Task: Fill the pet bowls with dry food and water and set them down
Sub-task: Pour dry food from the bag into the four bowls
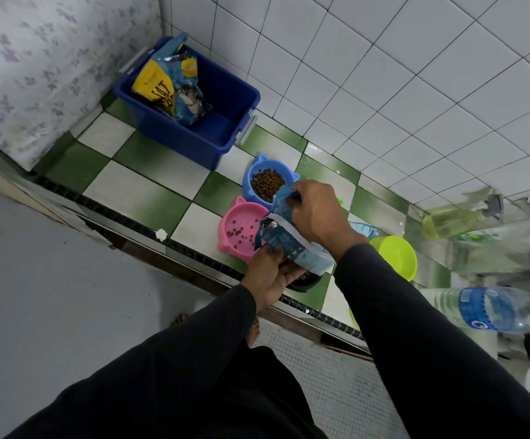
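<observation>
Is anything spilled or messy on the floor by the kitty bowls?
No kibble shows on the green-and-white checkered floor. Oddities: the pink cat-eared bowl holds only scattered pellets while the blue cat-eared bowl is full, and a small white scrap lies by the doorway edge.

Green-and-white checkered tile floor, carrying blue plastic bin, blue kibble-filled cat-eared bowl, pink cat-eared bowl (few pellets), lime plastic bowl.
</observation>
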`<state>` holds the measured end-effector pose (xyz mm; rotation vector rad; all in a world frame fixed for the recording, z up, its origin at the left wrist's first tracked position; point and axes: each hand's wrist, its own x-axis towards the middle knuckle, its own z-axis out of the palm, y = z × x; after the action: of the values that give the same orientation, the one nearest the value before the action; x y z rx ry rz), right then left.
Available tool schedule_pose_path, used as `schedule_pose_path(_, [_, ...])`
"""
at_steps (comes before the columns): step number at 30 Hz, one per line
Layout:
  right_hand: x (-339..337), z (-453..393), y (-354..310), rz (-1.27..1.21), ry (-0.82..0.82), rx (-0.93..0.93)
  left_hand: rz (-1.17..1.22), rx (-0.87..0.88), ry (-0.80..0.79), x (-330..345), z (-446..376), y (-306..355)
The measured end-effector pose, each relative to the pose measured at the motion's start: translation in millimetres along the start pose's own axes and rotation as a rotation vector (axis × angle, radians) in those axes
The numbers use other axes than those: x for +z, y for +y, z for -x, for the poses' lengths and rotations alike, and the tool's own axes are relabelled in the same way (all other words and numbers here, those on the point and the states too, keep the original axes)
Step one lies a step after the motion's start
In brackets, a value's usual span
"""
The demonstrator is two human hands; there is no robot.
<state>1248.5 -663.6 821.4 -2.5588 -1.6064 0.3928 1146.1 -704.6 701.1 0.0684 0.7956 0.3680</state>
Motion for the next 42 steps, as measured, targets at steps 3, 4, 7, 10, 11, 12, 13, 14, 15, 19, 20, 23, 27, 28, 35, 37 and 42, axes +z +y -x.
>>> schedule_pose_path(3, [0.6,-0.1,-2.0,-0.01,0.0,-0.004,-0.004,-0.004,-0.009,1.3,1.4,1.8])
schedule_pose_path(4, [1.0,-0.4,-2.9,-0.012,-0.003,-0.005,-0.007,-0.006,-0.012,1.3,1.5,1.9])
schedule_pose_path(7, [2.1,-1.6,-4.1,-0.015,-0.009,0.004,-0.023,-0.012,-0.01,1.3,1.5,1.4])
schedule_pose_path(10, [2.8,-2.3,-4.4,-0.017,-0.012,0.008,-0.036,-0.015,-0.004,0.6,1.1,1.7])
schedule_pose_path(11, [2.7,-2.6,-4.2,-0.015,-0.013,0.006,-0.036,-0.017,-0.003,0.3,1.1,1.8])
schedule_pose_path(12, [2.8,-2.8,-4.2,-0.012,-0.017,0.004,-0.036,-0.021,-0.003,0.3,1.3,2.0])
schedule_pose_path(13, [2.8,-3.0,-4.0,-0.011,-0.02,0.002,-0.038,-0.024,-0.004,0.4,1.6,2.2])
schedule_pose_path(14, [2.8,-3.5,-3.7,-0.012,-0.024,0.003,-0.041,-0.027,-0.006,0.7,2.0,2.1])
schedule_pose_path(15, [2.8,-4.0,-3.2,-0.013,-0.024,0.005,-0.043,-0.03,-0.008,1.1,2.5,2.1])
schedule_pose_path(19, [3.5,-6.1,-1.5,-0.008,-0.018,0.01,-0.06,-0.038,-0.015,3.0,3.6,3.3])
schedule_pose_path(20, [3.8,-6.6,-1.2,-0.011,-0.018,0.014,-0.066,-0.038,-0.016,3.2,3.7,3.6])
schedule_pose_path(23, [4.9,-7.2,-0.6,-0.006,-0.019,0.022,-0.079,-0.035,-0.016,3.7,5.1,4.4])
schedule_pose_path(27, [5.7,-8.0,1.4,0.005,-0.017,0.023,-0.083,-0.024,-0.021,4.1,5.4,4.2])
schedule_pose_path(28, [6.1,-8.3,2.1,0.008,-0.017,0.025,-0.076,-0.024,-0.017,4.4,5.1,4.0])
schedule_pose_path(35, [7.2,-8.5,4.6,0.019,-0.026,0.037,-0.045,-0.036,0.009,7.0,3.8,1.3])
schedule_pose_path(37, [7.6,-8.3,5.8,0.013,-0.031,0.043,-0.049,-0.035,0.015,7.4,3.1,1.4])
schedule_pose_path(42, [9.5,-8.2,6.1,0.006,-0.023,0.051,-0.033,-0.043,0.026,6.8,2.9,2.4])
